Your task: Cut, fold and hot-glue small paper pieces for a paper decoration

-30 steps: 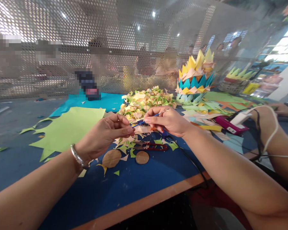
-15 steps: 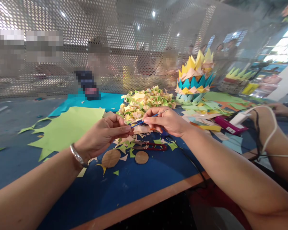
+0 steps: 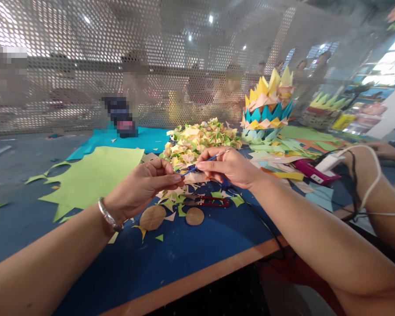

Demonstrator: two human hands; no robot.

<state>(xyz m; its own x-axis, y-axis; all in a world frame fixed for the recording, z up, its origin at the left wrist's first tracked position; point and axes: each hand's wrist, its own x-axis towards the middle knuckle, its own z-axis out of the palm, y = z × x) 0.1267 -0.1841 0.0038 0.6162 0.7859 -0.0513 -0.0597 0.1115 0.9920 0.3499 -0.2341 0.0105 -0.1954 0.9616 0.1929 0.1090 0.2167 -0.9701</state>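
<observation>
My right hand (image 3: 232,168) pinches a thin blue stick (image 3: 193,169) whose pale end rises past the knuckles. At the stick's lower left tip, the thumb and fingers of my left hand (image 3: 158,177) are pressed together; whether they grip the tip or a small piece on it is too small to tell. Both hands are above the blue table, in front of a heap of small folded green and peach papers (image 3: 200,140). Below them lie red-handled snips (image 3: 210,201) and two brown discs, one larger (image 3: 152,217) and one smaller (image 3: 195,216), among paper scraps.
A large light-green sheet (image 3: 98,175) and a turquoise sheet (image 3: 148,138) lie at the left. Back right stands a layered paper crown (image 3: 266,109). A magenta power strip (image 3: 317,172) with cables sits near another person's arm (image 3: 378,188). Perforated metal (image 3: 171,44) rises behind.
Both hands stay almost in place. The blue stick's pale end is slightly higher and shows more clearly above my right hand.
</observation>
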